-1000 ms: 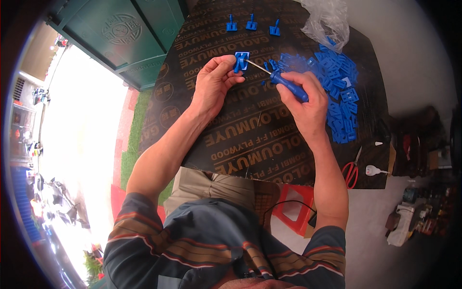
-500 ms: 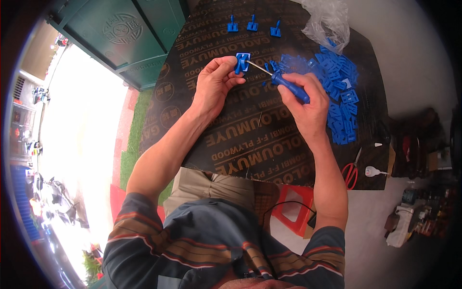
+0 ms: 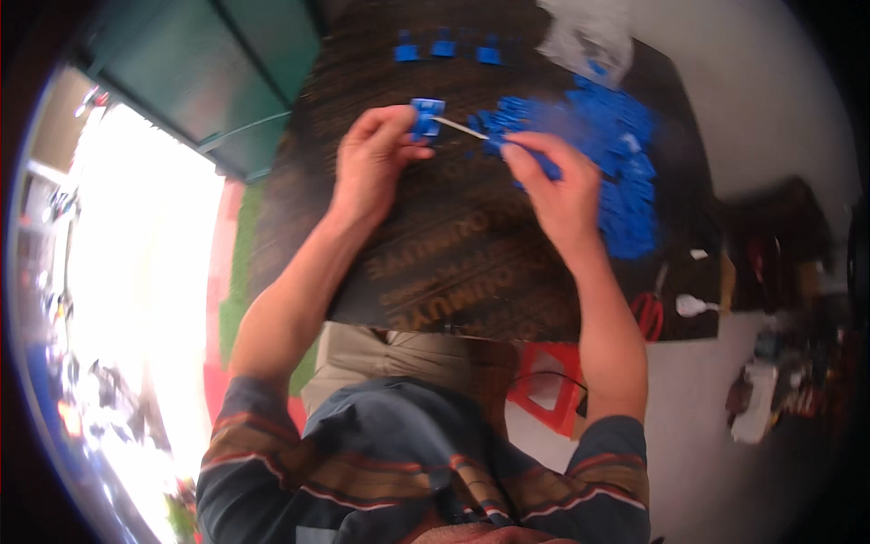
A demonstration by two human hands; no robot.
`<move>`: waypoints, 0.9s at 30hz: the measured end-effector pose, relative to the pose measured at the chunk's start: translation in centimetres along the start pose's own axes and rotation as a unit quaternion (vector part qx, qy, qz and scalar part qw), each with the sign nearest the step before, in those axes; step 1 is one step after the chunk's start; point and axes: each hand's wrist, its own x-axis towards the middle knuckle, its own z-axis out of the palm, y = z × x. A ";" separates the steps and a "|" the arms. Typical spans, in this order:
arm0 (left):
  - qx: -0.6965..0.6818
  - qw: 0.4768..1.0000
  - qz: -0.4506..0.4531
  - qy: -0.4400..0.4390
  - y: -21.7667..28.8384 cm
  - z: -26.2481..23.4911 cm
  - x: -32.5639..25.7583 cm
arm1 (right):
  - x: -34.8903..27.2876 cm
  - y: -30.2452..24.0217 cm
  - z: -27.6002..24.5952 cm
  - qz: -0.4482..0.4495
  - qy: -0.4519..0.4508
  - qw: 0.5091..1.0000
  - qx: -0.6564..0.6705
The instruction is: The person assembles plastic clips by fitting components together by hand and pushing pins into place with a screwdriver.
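Note:
Between the thumb and fingers of my left hand [image 3: 376, 159] is a small blue plastic part [image 3: 426, 118] with a pale face, held over the dark plywood table. My right hand [image 3: 564, 181] is closed around the blue handle of a screwdriver [image 3: 462, 127]. Its metal shaft slants up and left, and the tip meets the part or lies right against it; blur hides which. To the right spreads a big pile of loose blue plastic pieces [image 3: 625, 199]. Three blue assembled pieces [image 3: 443, 45] stand in a row at the table's far side.
A clear plastic bag [image 3: 589, 41] lies at the far right, beside the pile. Red-handled scissors [image 3: 649, 315] and a white nozzle-like item [image 3: 696, 306] rest near the right front edge. A green metal door [image 3: 217, 82] stands left of the table [image 3: 408, 245].
The whole view has shifted and blurred, with the scene sliding slightly left. My right fingers have moved forward along the screwdriver toward its shaft. The left hand keeps its pinch on the blue part.

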 end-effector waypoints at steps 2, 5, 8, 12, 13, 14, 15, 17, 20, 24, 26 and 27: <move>0.051 0.999 0.007 0.016 0.5 0.0 -0.2 | -0.3 0.5 0.5 0.097 -0.022 0.994 0.045; 0.088 0.996 0.023 0.011 1.2 -2.1 -0.2 | 0.0 0.9 1.6 0.058 -0.014 0.996 0.068; 0.058 0.998 0.016 0.004 1.2 -3.3 0.5 | 0.6 0.8 1.3 0.102 -0.057 0.989 0.092; 0.050 0.999 0.005 -0.001 0.4 -2.7 1.2 | 0.4 1.4 0.1 0.096 -0.042 0.993 0.059; 0.057 0.998 0.009 0.006 0.4 -2.6 1.1 | 0.3 1.5 0.0 0.072 -0.028 0.997 0.001; 0.056 0.998 0.007 0.002 0.4 -2.4 1.0 | 0.2 1.7 0.0 0.074 -0.025 0.997 -0.002; 0.061 0.998 0.011 0.004 0.5 -2.2 0.9 | 0.3 1.9 0.0 0.069 -0.027 0.997 -0.011; 0.064 0.998 0.014 0.007 0.4 -2.6 0.8 | 0.2 1.7 0.4 0.065 -0.030 0.997 -0.019; 0.078 0.997 0.017 0.011 0.4 -3.0 0.9 | -0.1 1.3 1.0 0.037 0.045 0.993 0.099; 0.073 0.997 0.016 0.010 0.6 -2.5 0.7 | -0.1 1.9 0.3 0.074 -0.055 0.995 0.034; 0.080 0.996 0.024 0.009 0.9 -2.7 0.7 | 0.0 2.1 0.1 0.093 -0.099 0.991 0.000; 0.081 0.996 0.026 0.010 0.9 -2.7 0.8 | 0.1 2.1 0.1 0.093 -0.108 0.990 -0.005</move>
